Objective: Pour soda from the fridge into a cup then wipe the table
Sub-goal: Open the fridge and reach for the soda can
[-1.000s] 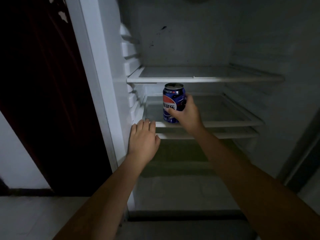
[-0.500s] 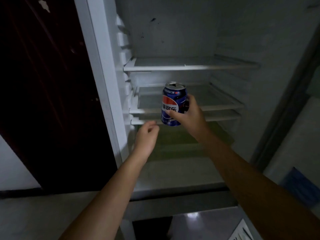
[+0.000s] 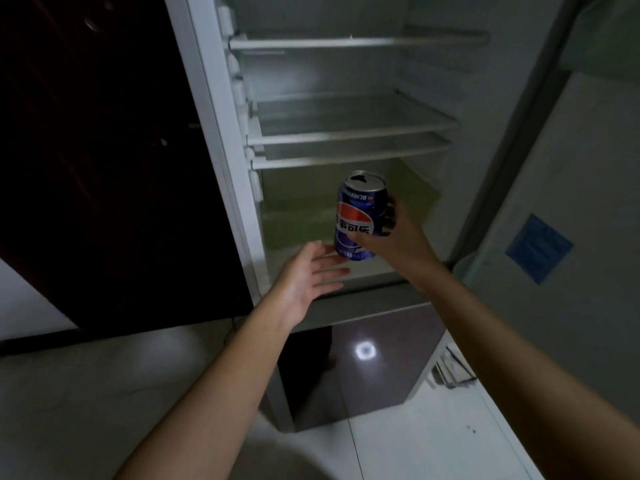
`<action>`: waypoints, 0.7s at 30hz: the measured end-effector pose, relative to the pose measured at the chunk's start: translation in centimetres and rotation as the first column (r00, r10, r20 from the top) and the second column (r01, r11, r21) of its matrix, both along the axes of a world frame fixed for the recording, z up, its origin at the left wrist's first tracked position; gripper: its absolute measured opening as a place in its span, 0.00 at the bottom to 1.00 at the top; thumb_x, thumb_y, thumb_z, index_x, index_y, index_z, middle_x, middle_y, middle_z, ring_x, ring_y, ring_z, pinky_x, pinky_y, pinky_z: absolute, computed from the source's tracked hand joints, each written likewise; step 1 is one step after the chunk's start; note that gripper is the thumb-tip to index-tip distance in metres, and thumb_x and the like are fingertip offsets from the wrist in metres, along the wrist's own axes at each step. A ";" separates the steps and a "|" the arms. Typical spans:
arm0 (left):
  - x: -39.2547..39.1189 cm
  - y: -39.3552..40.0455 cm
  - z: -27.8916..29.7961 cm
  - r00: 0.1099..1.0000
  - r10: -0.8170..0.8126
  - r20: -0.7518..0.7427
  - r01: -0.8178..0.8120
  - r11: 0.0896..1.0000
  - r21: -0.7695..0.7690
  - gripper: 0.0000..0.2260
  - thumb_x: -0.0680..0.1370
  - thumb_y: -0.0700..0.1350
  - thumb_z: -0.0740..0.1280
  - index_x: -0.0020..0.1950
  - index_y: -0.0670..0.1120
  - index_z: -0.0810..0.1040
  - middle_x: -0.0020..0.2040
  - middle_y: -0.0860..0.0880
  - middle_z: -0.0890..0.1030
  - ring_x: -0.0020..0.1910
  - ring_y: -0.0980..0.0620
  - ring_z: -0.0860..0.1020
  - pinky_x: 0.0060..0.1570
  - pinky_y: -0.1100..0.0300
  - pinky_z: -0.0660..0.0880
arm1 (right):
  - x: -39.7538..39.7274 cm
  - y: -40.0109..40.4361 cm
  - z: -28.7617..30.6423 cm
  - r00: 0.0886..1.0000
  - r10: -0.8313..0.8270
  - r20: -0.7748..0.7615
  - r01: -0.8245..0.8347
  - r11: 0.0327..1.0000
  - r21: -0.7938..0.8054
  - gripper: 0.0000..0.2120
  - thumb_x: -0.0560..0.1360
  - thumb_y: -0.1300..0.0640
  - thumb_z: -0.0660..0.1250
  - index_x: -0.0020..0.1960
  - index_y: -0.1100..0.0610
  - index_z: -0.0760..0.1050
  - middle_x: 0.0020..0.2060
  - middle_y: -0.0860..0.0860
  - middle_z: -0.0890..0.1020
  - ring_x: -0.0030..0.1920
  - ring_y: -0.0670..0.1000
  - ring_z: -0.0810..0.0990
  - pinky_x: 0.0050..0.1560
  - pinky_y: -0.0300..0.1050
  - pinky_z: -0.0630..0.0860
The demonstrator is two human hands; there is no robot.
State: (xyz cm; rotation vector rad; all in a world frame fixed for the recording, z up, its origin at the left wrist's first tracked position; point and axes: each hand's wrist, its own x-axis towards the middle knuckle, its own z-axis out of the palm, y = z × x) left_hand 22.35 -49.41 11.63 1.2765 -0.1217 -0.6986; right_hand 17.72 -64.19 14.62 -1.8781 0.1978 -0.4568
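The right hand (image 3: 398,242) grips a blue aluminium soda can with a red, white and blue emblem (image 3: 360,216), fingers (image 3: 389,216) wrapped round the can's right and rear side and the thumb across the lower front of the label. The can is upright with a slight tilt, held in the air in front of the open white refrigerator (image 3: 221,140), level with the lower compartment and clear of every shelf. Its silver top faces the camera and the mouth opening shows dark; whether the tab is pulled cannot be told for certain. The left hand (image 3: 308,277) is released, palm turned up and towards the can, fingers spread; the fingertips lie just below and beside the can's base, and contact cannot be confirmed. Inside the refrigerator three clear glass shelves with white front rails (image 3: 349,135) run across the cavity, two of them close together, and a pale green-tinted space sits below them. The refrigerator's door (image 3: 561,188) stands open at the right, bearing a blue rectangular sticker (image 3: 538,247). Under the open cavity a glossy dark lower door panel (image 3: 360,362) reflects a round spot of light. A dark brown door (image 3: 104,161) stands at the left, and the floor is pale tile (image 3: 86,393).
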 end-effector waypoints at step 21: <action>-25.0 6.0 -5.1 0.998 -0.007 -0.057 0.011 0.998 0.067 0.16 0.80 0.50 0.56 0.62 0.40 0.70 0.50 0.41 0.80 0.49 0.46 0.80 0.51 0.53 0.77 | -26.3 5.9 -4.1 0.996 0.021 -0.087 -0.020 1.000 0.015 0.28 0.69 0.57 0.73 0.63 0.57 0.63 0.50 0.41 0.76 0.50 0.40 0.77 0.54 0.39 0.74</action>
